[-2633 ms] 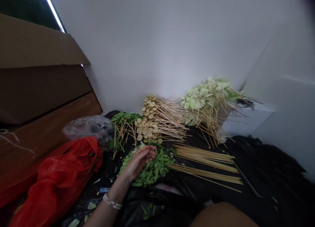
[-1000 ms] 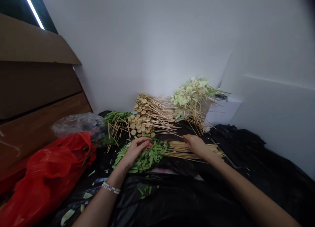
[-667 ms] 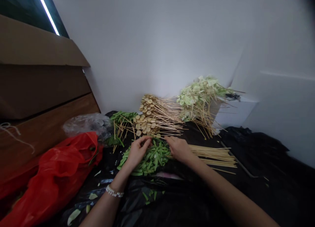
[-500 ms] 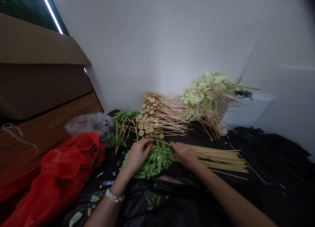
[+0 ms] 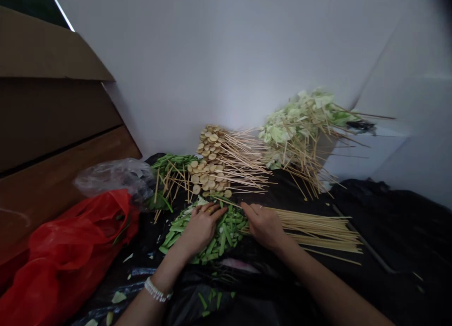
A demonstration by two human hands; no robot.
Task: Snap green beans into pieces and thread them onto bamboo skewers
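A heap of cut green vegetable pieces point(image 5: 221, 241) lies in front of me on black plastic. My left hand point(image 5: 201, 227), with a white beaded bracelet at its wrist, rests over the heap; its fingers are apart and the tips touch the pieces. Just to the right, my right hand point(image 5: 263, 222) is closed on a thin wooden skewer point(image 5: 231, 202) that points left above the heap, with some green at its tip. The rest of that skewer is hidden by the hand. Beside and behind this hand lie several bare wooden skewers point(image 5: 321, 227) in a bundle.
Behind the heap are skewered pale round slices point(image 5: 208, 175) and, at left, skewered green stalks point(image 5: 173, 162). Skewered cabbage leaves point(image 5: 296, 121) are piled at back right by the white wall point(image 5: 219, 57). A red plastic bag point(image 5: 81, 236), clear bag point(image 5: 116, 175) and cardboard box point(image 5: 52, 114) stand left.
My left hand has come away from the skewer tip and down onto the green pieces. The right hand keeps the skewer almost in place. The view has shifted slightly.
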